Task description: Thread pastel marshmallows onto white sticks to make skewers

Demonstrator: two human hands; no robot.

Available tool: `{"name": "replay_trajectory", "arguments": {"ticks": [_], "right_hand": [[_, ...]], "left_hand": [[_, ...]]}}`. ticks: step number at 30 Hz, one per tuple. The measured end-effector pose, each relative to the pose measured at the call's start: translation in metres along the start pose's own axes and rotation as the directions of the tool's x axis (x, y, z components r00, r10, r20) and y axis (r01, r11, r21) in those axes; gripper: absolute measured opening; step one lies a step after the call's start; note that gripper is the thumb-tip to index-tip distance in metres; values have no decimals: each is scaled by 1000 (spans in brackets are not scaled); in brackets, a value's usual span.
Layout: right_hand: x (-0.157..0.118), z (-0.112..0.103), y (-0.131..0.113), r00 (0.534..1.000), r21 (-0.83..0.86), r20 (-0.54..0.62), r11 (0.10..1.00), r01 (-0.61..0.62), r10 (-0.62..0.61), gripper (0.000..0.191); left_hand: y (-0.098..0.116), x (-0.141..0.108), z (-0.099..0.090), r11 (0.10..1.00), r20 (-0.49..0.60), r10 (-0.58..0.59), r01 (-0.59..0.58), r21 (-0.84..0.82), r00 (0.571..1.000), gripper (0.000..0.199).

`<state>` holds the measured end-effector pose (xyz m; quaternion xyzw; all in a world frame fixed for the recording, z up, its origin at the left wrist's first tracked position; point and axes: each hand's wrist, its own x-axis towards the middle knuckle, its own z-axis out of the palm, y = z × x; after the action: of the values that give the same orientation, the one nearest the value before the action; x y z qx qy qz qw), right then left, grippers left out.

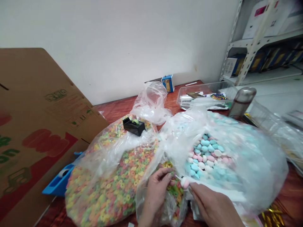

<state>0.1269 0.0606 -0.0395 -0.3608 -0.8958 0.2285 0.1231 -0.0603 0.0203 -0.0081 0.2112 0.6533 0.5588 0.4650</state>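
Observation:
My left hand (158,187) is closed above a small clear bag (175,206) of coloured rings that look like cereal loops. Its thumb and fingers pinch together; what lies in them is too small to make out. Close to its right, my right hand (210,203) is closed, its fingertips at pink and white candies (185,182). A thin white line runs from these candies toward my left fingers. On the left lies a large clear bag (118,186) of the same rings. To the right, a large open plastic bag (258,164) holds blue, pink and white candies (205,154).
A black tape dispenser (133,126) sits on the ring bag. At the left are a cardboard box (47,104) and a blue dispenser (59,181). Behind stand a clear tray (203,94), a metal flask (241,102) and a small blue box (168,83).

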Motion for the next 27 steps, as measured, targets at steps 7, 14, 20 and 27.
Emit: {"name": "replay_trajectory", "arguments": {"ticks": [7, 14, 20, 27], "right_hand": [[-9, -3, 10, 998, -33, -65, 999, 12, -14, 25], [-8, -2, 5, 991, 72, -111, 995, -73, 81, 29], [-1, -7, 5, 988, 308, -35, 942, -133, 151, 44], [-12, 9, 19, 954, 554, -31, 799, -233, 299, 36]], "left_hand": [[-6, 3, 14, 1000, 5, 11, -11, 4, 1000, 33], [-7, -2, 39, 999, -34, 2, -4, -48, 999, 30], [-8, 1, 64, 916, -126, -117, 58, -397, 985, 38], [-20, 4, 65, 958, -64, 273, -265, 111, 960, 29]]}}
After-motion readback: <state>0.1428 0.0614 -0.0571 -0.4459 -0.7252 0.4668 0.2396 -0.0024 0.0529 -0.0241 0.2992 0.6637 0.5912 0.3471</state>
